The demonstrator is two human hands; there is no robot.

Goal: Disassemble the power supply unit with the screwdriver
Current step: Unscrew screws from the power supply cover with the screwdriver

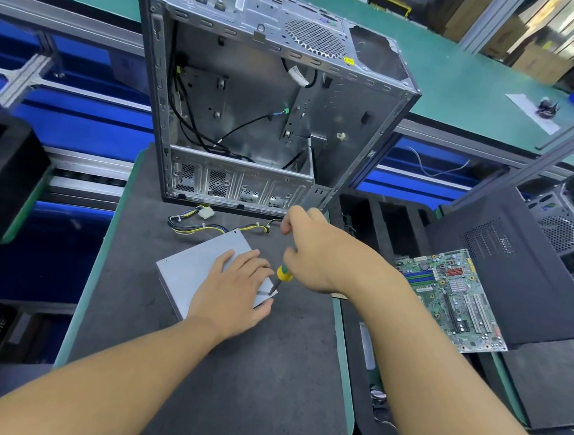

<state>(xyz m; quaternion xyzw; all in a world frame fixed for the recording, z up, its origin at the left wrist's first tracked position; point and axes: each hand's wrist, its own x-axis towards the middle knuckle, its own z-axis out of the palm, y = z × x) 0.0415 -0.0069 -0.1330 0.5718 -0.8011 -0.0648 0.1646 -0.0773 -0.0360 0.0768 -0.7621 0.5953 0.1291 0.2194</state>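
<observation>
Silver metal computer case (252,111), upper centre, on dark grey tabletop (232,367). At centre, the flat grey metal power supply unit (188,271) is pinned by the left hand (235,292), grip spread. A yellow-handled screwdriver (284,273), clasped in the right hand (320,251), is tipped at its right corner: unscrewing likely, steady turning needed; room is left below.

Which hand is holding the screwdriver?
The right hand grips the yellow-green screwdriver; the left hand lies flat on the power supply unit.
</observation>
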